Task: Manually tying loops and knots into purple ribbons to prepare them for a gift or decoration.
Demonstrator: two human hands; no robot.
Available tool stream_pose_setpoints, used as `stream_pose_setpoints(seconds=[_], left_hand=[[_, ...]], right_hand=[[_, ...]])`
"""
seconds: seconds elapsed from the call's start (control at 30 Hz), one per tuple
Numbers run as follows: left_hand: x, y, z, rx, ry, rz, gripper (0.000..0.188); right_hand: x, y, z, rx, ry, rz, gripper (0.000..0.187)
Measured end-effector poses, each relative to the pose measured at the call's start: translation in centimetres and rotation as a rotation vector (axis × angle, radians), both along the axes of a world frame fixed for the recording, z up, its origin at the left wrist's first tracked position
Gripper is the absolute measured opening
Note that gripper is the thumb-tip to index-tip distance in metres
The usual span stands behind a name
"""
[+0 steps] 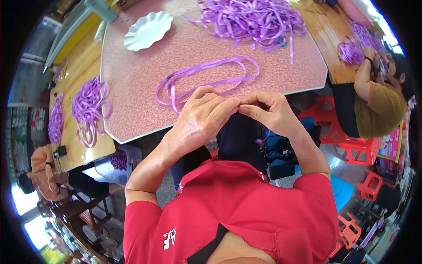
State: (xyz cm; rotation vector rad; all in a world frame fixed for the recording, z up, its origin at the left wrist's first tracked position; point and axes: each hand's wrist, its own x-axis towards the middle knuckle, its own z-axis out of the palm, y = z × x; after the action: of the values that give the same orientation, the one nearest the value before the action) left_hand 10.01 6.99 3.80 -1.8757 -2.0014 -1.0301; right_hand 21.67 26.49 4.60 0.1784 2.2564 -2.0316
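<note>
My left hand (204,113) and my right hand (273,111) meet at the fingertips just off the table's near edge, both closed in a pinch. A long purple ribbon strap (206,66) lies in loose loops on the table and runs in behind my left hand. Below my right hand hangs a short purple end (265,137), so both hands seem to grip this strap. What exactly sits between the fingertips is too small to make out.
A tangled heap of purple straps (252,20) and a white scalloped plate (148,31) are on the pink-topped table (132,88). More straps (89,105) lie on the wooden table at left. Co-workers sit at left (48,176) and right (380,101), near red stools (323,116).
</note>
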Motion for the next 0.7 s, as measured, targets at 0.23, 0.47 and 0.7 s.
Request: stream_pose_setpoints(seconds=[0.23, 0.47, 0.7], left_hand=[[0.9, -1.5, 0.5, -0.023, -0.114, 0.061, 0.027], [-4.7, -8.9, 0.8, -0.212, -0.334, 0.042, 0.017], [-12.3, -19.7, -0.1, -0.346, -0.728, 0.204, 0.021]], right_hand=[[-0.8, -1.7, 0.5, 0.014, 0.059, 0.055, 0.008], [-0.7, 4.1, -1.2, 0.018, 0.187, -0.161, 0.006], [-0.2, 9.2, -4.7, 0.078, 0.091, -0.166, 0.005]])
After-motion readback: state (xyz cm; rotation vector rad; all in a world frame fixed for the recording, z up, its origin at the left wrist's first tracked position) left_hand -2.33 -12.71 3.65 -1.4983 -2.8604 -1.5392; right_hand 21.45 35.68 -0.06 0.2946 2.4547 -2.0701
